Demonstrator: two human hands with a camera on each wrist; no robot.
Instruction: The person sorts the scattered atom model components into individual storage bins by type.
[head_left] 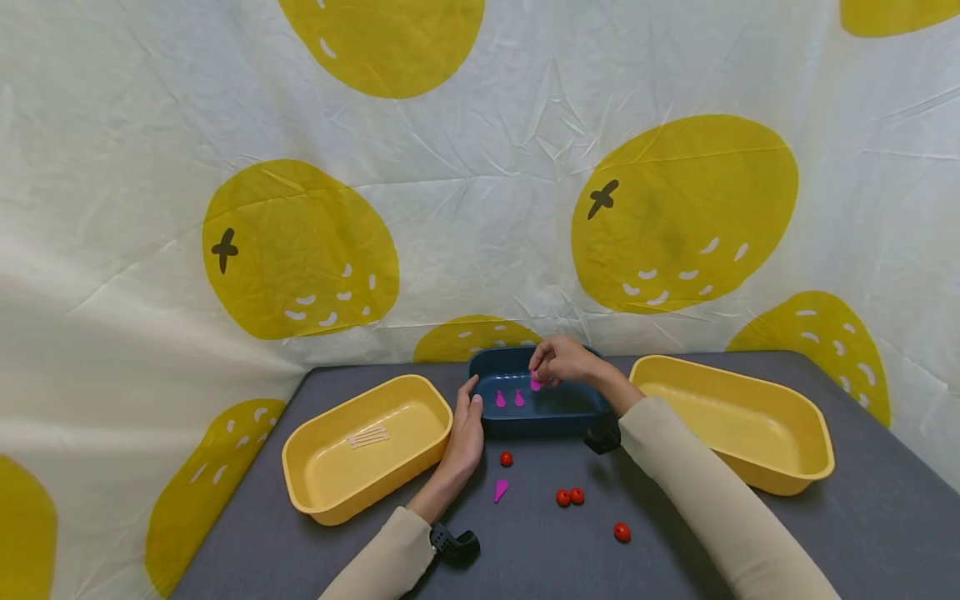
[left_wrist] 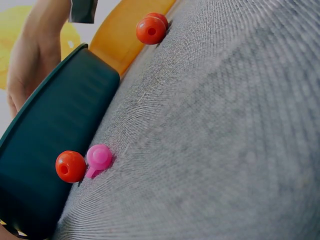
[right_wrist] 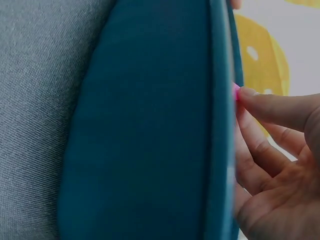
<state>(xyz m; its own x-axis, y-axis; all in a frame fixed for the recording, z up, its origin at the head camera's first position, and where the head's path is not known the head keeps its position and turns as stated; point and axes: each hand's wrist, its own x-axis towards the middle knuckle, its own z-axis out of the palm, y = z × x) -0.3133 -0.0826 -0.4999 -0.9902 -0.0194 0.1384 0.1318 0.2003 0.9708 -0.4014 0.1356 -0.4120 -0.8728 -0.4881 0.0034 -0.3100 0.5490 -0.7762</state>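
Fingers [right_wrist: 272,107] pinch a pink piece [right_wrist: 236,92] beyond the blue bin's rim [right_wrist: 220,125].

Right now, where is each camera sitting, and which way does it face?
Head: worn on the head, facing forward and down at the blue bin; shows the left hand, right hand and beige sleeves.
Left wrist: looks along the bin's outer wall and across the gray tabletop; shows the right hand, and probably a sliver of the left in the lower-left corner.
Right wrist: looks at the bin's side and rim; shows the right hand pinching a pink piece.
Shared: head and left wrist both show red beads and a loose pink piece.
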